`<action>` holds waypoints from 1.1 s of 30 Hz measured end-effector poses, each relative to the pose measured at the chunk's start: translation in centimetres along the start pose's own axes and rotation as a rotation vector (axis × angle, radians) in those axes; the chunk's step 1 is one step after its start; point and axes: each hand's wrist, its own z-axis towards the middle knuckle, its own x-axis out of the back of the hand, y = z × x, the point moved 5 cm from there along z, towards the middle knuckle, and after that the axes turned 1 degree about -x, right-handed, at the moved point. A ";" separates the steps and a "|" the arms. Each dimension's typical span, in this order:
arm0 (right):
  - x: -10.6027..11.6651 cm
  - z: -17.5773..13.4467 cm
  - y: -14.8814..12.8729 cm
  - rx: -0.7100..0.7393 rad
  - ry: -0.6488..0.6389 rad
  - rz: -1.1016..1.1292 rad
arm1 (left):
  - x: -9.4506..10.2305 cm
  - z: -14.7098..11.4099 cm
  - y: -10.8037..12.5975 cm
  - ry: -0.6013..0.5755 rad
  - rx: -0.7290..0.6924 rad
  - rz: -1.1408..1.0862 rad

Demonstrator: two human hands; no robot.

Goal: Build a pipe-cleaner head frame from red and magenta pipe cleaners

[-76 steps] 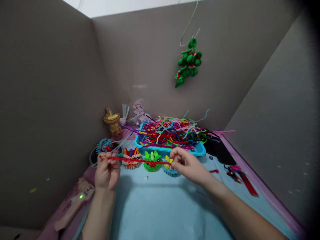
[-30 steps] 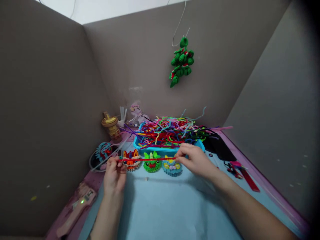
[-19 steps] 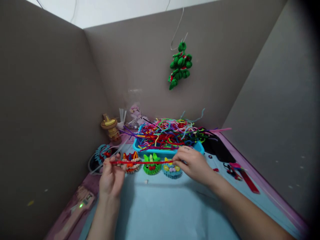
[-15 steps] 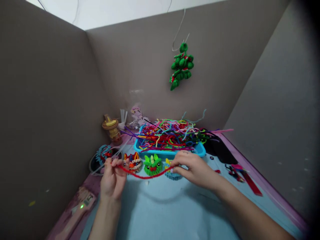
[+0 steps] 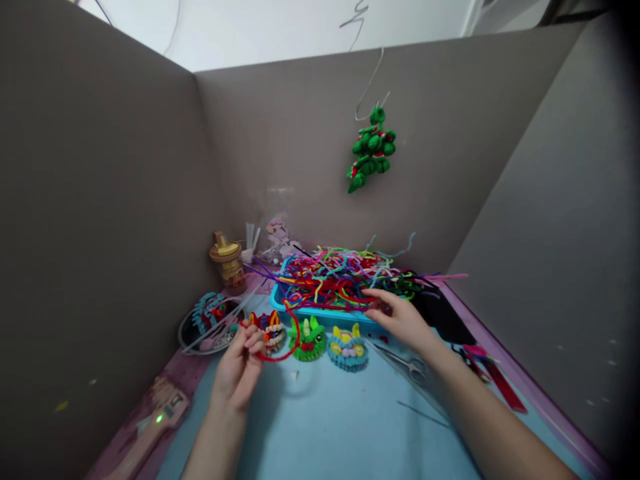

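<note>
My left hand (image 5: 241, 363) is closed on a red pipe cleaner (image 5: 299, 333), which curves up in a loop to the right of the fingers. My right hand (image 5: 403, 323) is over the front right of a blue tray (image 5: 345, 315) heaped with pipe cleaners (image 5: 333, 273) in many colours. Its fingers are apart and I see nothing held in them. Three fuzzy animal heads stand in a row before the tray: a red and orange one (image 5: 273, 328) partly behind my left hand, a green one (image 5: 309, 340) and a blue one with yellow ears (image 5: 347, 350).
Scissors (image 5: 415, 370) lie beneath my right forearm. At left are a bowl (image 5: 186, 333) with a blue fuzzy piece, a brown cup (image 5: 227, 263) and a pink tool with a green light (image 5: 163, 417). A green ornament (image 5: 373, 150) hangs on the back wall.
My right hand has let go of the red pipe cleaner and moved up to the tray. The pipe cleaner's freed end has sprung into a loop beside my left hand.
</note>
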 end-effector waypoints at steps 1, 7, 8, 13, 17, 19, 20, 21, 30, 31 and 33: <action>-0.6 0.0 -0.1 -0.013 0.008 0.021 | 0.0 -0.3 -0.4 -0.001 0.054 0.022; -1.6 -0.3 -0.8 0.074 0.131 -0.072 | 0.4 -1.0 -1.8 -0.049 0.220 0.263; -1.5 -0.3 -0.9 0.100 0.145 -0.121 | 0.5 -0.9 -1.9 -0.056 0.216 0.306; -0.7 -0.2 0.2 0.054 0.115 -0.389 | 1.6 -0.3 -2.6 -0.025 0.266 0.396; 0.8 0.3 1.7 -0.016 0.101 -0.585 | 1.7 0.0 -2.9 -0.008 0.288 0.401; 1.2 0.6 1.6 0.046 0.100 -0.558 | 1.8 0.1 -2.9 0.016 0.276 0.405; 1.3 0.9 1.2 0.087 0.121 -0.525 | 1.9 0.2 -2.9 0.029 0.270 0.405; 1.4 1.1 0.5 0.131 0.151 -0.491 | 2.1 0.3 -2.9 0.043 0.268 0.404; -7.6 8.0 -10.1 0.461 -0.247 -0.484 | 3.5 1.0 -3.1 0.128 0.225 0.495; -9.1 9.3 -10.4 0.433 -0.278 -0.510 | 3.5 1.0 -3.1 0.120 0.212 0.517; -11.6 11.9 -10.2 0.321 -0.265 -0.568 | 3.6 1.1 -3.1 0.110 0.190 0.554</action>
